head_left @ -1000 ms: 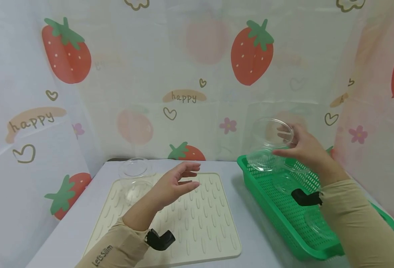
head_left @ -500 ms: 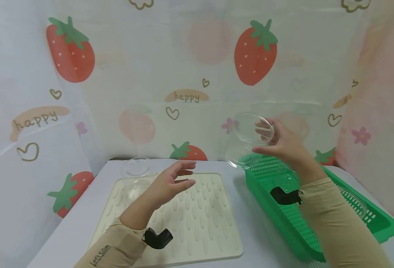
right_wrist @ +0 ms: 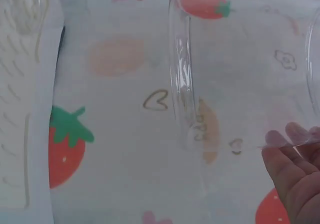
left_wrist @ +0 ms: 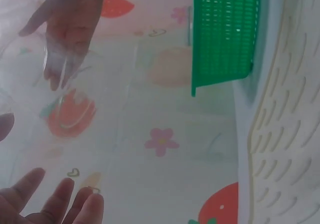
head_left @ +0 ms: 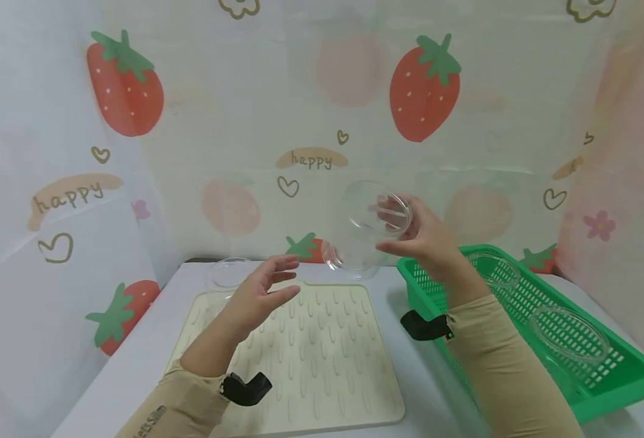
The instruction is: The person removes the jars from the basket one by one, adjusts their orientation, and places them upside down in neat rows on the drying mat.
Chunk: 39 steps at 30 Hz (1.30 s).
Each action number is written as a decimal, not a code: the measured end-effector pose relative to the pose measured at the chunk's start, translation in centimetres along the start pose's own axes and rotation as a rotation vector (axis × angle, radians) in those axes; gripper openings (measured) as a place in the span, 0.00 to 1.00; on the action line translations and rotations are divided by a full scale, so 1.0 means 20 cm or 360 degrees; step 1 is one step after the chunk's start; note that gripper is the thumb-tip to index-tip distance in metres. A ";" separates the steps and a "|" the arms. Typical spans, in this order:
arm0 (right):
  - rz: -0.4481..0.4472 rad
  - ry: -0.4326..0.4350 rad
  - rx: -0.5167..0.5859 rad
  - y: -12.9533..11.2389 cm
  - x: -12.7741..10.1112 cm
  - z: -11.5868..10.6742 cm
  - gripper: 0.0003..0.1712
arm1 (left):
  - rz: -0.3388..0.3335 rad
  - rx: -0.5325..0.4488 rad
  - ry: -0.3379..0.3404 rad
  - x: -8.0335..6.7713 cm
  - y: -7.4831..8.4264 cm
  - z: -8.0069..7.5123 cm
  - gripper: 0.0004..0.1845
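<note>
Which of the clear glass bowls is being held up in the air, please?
The glass bowl that the right hand grips, raised between mat and basket. The others rest: one on the cream mat, two in the green basket.

Makeshift booth, strawberry-print curtain (head_left: pixel 322 109) backdrop

The round clear plastic bowl (head_left: pixel 367 228) is colourless and see-through, as seem the clear bowls (head_left: pixel 568 324) lying in the bright green perforated plastic basket (head_left: pixel 617 380). The cream rubber mat (head_left: pixel 322 359) carries rows of raised teardrop ridges. The surface (head_left: pixel 135 377) is pale lavender-white. The white backdrop sheet (head_left: pixel 322 103) shows red strawberries with green tops, brown hearts, pink flowers and "happy" lettering. Both beige fabric sleeves (head_left: pixel 502 377) wear black straps (head_left: pixel 424 326).
</note>
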State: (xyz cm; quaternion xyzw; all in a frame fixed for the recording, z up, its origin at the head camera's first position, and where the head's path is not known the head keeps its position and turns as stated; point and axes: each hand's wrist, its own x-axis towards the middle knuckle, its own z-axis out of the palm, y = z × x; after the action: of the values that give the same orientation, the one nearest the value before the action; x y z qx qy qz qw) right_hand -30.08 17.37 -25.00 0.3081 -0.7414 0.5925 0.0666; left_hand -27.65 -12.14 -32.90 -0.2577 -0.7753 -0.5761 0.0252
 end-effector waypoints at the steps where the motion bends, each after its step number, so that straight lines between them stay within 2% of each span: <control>1: -0.0001 0.0004 -0.0002 0.00 0.00 0.02 0.44 | 0.0002 -0.0006 0.0007 0.00 0.00 -0.01 0.28; 6: -0.0030 0.0006 0.0189 0.03 -0.02 0.11 0.48 | -0.0012 -0.0058 0.0025 -0.02 -0.02 -0.03 0.29; 10: -0.0111 0.0012 0.0377 0.06 -0.04 0.15 0.50 | -0.0019 -0.0126 0.0039 -0.03 -0.04 -0.03 0.29; 16: -0.0205 0.0025 0.0498 0.11 -0.08 0.21 0.51 | -0.0022 -0.0192 0.0033 -0.04 -0.05 -0.01 0.32; 25: -0.0225 0.0043 0.0724 0.20 -0.15 0.32 0.50 | -0.0072 -0.0378 -0.0011 -0.06 -0.09 0.02 0.35; 29: -0.0242 0.0050 0.0789 0.22 -0.17 0.35 0.50 | -0.0056 -0.0476 -0.0046 -0.08 -0.11 0.02 0.38; 39: -0.0228 0.0062 0.0901 0.23 -0.19 0.42 0.53 | 0.0062 -0.0565 -0.0135 -0.09 -0.12 0.05 0.42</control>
State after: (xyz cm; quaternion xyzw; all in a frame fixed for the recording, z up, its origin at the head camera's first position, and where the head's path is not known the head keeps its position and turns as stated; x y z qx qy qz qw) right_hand -27.40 11.65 -33.05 0.3547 -0.5214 0.7754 0.0338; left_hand -26.75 -12.40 -35.93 -0.2973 -0.6566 -0.6919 -0.0424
